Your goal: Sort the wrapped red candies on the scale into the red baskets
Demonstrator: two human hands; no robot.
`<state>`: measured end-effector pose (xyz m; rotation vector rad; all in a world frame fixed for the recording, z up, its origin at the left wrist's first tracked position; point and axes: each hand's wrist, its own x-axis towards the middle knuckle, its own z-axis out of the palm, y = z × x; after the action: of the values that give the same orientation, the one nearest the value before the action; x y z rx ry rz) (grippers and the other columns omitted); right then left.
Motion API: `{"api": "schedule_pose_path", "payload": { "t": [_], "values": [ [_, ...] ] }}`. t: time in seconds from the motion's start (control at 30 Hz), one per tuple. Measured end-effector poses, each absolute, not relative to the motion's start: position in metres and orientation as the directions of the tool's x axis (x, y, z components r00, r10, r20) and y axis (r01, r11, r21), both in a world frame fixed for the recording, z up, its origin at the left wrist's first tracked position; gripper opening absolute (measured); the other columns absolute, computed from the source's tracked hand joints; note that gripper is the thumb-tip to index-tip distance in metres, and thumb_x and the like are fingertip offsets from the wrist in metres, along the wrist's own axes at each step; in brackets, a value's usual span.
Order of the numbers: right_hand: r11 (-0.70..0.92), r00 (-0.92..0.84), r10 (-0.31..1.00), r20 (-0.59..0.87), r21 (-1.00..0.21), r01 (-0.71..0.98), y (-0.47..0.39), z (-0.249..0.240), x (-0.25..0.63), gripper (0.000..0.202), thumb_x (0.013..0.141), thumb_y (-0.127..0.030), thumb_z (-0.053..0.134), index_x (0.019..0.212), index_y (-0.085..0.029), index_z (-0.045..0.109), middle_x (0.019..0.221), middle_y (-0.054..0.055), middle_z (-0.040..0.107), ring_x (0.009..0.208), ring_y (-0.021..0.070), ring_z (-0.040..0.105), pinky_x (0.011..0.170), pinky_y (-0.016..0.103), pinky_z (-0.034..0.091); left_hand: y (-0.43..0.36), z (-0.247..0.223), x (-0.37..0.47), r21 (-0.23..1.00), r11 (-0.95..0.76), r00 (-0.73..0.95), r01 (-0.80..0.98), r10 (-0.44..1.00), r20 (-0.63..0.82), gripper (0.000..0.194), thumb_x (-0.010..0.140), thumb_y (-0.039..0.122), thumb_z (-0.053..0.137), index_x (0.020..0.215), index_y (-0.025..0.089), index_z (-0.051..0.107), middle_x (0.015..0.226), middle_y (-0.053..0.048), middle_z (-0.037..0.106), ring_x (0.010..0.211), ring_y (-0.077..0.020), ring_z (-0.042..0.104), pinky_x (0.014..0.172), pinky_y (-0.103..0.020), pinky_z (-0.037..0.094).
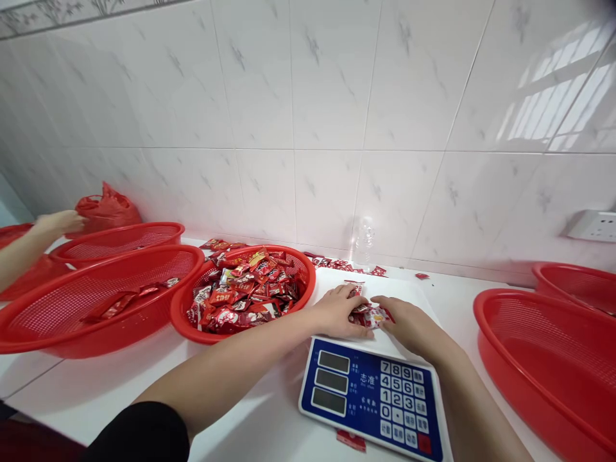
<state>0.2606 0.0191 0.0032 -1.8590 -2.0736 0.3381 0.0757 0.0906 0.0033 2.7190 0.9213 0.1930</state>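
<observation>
The small red packets (369,316) lie on the scale's (368,391) white top, probably light and slick, best pinched by their wrapper ends. The left hand (341,312) arches over them, fingers part-spread; the right hand (409,324) half-curls against them; whether either grips, I cannot tell. A packet-filled red basket (179,321) stands leftward.

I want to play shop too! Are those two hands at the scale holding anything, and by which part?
The left hand and right hand touch small red packets from opposite sides; whether they grip or just gather them can't be told.
</observation>
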Motion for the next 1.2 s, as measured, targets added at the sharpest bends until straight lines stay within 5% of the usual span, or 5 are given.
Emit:
{"api": "schedule_pose_path", "payload": {
  "t": [0.33, 0.7, 0.87, 1.03, 1.2],
  "values": [
    [0.156, -0.117, 0.986, 0.118, -0.428, 0.890, 0.019, 0.003, 0.257, 0.037, 0.084, -0.023, 0.045, 0.120, -0.024, 0.054, 0.109, 0.007, 0.066, 0.099, 0.0220, 0.060, 0.080, 0.033, 0.042, 0.086, -0.001, 0.083, 0.100, -0.839, 0.809, 0.535, 0.543, 0.226, 0.052, 0.077, 0.059, 0.053, 0.117, 0.025, 0.055, 0.115, -0.010, 0.053, 0.107, -0.0304, 0.048, 0.084, -0.043, 0.044],
    [0.116, -0.044, 0.988, 0.146, -0.531, 0.839, 0.024, 0.001, 0.251, 0.042, 0.085, -0.022, 0.045, 0.126, -0.027, 0.049, 0.094, 0.003, 0.071, 0.089, 0.0212, 0.064, 0.077, 0.033, 0.045, 0.087, -0.003, 0.091, 0.118, -0.814, 0.776, 0.568, 0.578, 0.252, 0.029, 0.078, 0.043, 0.055, 0.097, 0.022, 0.061, 0.094, -0.008, 0.053, 0.093, -0.0271, 0.050, 0.071, -0.036, 0.045],
    [0.122, -0.006, 0.981, 0.193, -0.593, 0.796, 0.027, 0.000, 0.249, 0.041, 0.085, -0.025, 0.046, 0.126, -0.026, 0.050, 0.094, 0.002, 0.072, 0.089, 0.0216, 0.064, 0.080, 0.035, 0.046, 0.089, -0.003, 0.091, 0.369, -0.776, 0.715, 0.512, 0.623, 0.318, 0.016, 0.070, 0.027, 0.060, 0.084, 0.021, 0.063, 0.085, -0.005, 0.052, 0.082, -0.0230, 0.053, 0.072, -0.033, 0.043],
    [0.155, 0.063, 0.954, 0.294, -0.662, 0.733, 0.026, 0.004, 0.247, 0.043, 0.087, -0.038, 0.044, 0.128, -0.026, 0.047, 0.113, 0.005, 0.065, 0.098, 0.0203, 0.062, 0.083, 0.034, 0.049, 0.095, 0.002, 0.088, 0.559, -0.687, 0.578, 0.465, 0.714, 0.396, 0.014, 0.076, 0.032, 0.059, 0.081, 0.020, 0.063, 0.082, -0.003, 0.056, 0.073, -0.0177, 0.056, 0.069, -0.029, 0.043],
    [0.276, 0.176, 0.890, 0.421, -0.803, 0.529, 0.027, 0.007, 0.241, 0.052, 0.085, -0.047, 0.047, 0.132, -0.026, 0.043, 0.132, 0.008, 0.052, 0.114, 0.0237, 0.054, 0.085, 0.038, 0.052, 0.105, 0.013, 0.091, 0.977, -0.211, 0.249, -0.020, 0.946, 0.210, 0.027, 0.067, 0.041, 0.071, 0.075, 0.018, 0.059, 0.053, 0.002, 0.054, 0.047, -0.0123, 0.049, 0.045, -0.022, 0.036]
  ]
}}
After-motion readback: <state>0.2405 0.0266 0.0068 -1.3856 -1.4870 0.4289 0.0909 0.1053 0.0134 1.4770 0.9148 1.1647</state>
